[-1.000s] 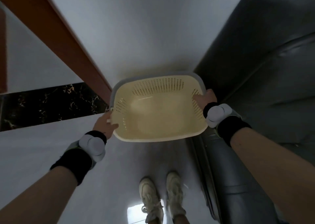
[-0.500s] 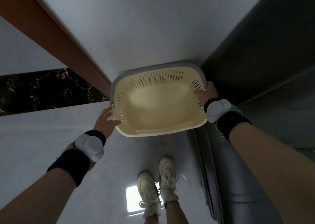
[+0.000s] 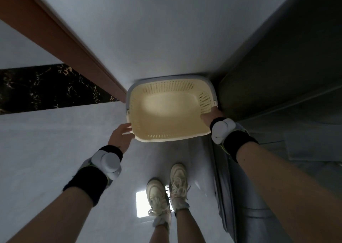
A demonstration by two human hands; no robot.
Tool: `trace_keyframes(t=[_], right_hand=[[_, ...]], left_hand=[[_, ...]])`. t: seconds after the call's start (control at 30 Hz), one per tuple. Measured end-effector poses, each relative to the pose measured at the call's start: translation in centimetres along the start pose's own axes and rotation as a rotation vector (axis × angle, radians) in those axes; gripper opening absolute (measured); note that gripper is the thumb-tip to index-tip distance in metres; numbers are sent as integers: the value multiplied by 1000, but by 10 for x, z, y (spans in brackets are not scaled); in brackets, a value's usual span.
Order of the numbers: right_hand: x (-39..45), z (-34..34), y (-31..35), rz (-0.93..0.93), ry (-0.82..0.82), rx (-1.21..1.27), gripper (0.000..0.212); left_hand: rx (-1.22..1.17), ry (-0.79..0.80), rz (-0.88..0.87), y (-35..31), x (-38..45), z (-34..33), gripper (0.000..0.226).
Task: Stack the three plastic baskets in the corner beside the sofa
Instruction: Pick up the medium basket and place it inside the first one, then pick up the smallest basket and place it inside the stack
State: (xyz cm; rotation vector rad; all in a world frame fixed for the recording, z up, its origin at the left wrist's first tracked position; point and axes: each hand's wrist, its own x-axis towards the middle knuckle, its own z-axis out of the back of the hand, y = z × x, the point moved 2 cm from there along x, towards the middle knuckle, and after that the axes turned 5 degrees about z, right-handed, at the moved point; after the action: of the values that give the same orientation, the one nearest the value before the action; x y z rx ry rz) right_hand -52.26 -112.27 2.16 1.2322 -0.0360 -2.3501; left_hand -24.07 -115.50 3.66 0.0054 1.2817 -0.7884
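Note:
A cream perforated plastic basket (image 3: pixel 166 109) sits low in the corner, nested inside a grey basket whose rim (image 3: pixel 185 76) shows along the far and left sides. I cannot make out a third basket. My right hand (image 3: pixel 210 116) grips the cream basket's right rim. My left hand (image 3: pixel 121 137) is at the near-left corner with its fingers apart, their tips at the rim and holding nothing. The dark sofa (image 3: pixel 277 95) stands directly right of the baskets.
A white wall (image 3: pixel 148 30) backs the corner. A brown wooden trim (image 3: pixel 64 39) runs diagonally down to the baskets' left side, with a black marble strip (image 3: pixel 46 87) beyond it. My shoes (image 3: pixel 166 192) stand on the pale floor just behind the baskets.
The cream basket has gone down and farther into the corner, settling in the grey one. My left hand has let go of the left rim and opened; my right hand keeps its grip.

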Motion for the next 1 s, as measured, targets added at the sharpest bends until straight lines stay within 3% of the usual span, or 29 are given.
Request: trace_keyframes(t=[0.13,0.27,0.5,0.67,0.83,1.0], right_hand=[[-13,3,8,90,127,67,27],[-42,13,18,163,303,294,31],[-121,59,-1,337,238,550,17],[-172,72,-61,370,121,682,26],[-215,61,-153,338,14,744,21],[-257,34,-275,162,-63,833,29]], left_hand=[[-14,30,-79,-12,-20,-5,30],[-92,88,-122,-39,-48,-13,27],[-93,160,-298,-79,-135,-27,27],[-33,229,-385,-63,-195,-56,25],[24,314,-402,-12,-238,-96,25],[175,432,-363,59,-272,-158,24]])
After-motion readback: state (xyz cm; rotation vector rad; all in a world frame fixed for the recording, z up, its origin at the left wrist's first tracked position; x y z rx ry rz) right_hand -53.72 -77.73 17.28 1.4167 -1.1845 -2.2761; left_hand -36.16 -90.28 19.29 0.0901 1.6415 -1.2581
